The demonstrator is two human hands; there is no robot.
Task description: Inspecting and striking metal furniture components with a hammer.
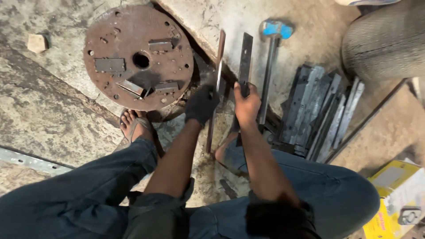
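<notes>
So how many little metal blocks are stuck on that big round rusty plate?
4 on the round rusty plate: one at the left, one at the top right, one at the bottom middle, one at the bottom right. None seem hidden.

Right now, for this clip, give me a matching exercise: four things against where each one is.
Things:
1. round rusty plate
2. blue-headed hammer
3. dark flat bar
4. yellow box

Places:
A. bottom right corner
B. held in the right hand
C. on the floor, left of the gloved left hand
D. lying right of the held bar

Pairs: 1-C, 2-D, 3-B, 4-A
</notes>
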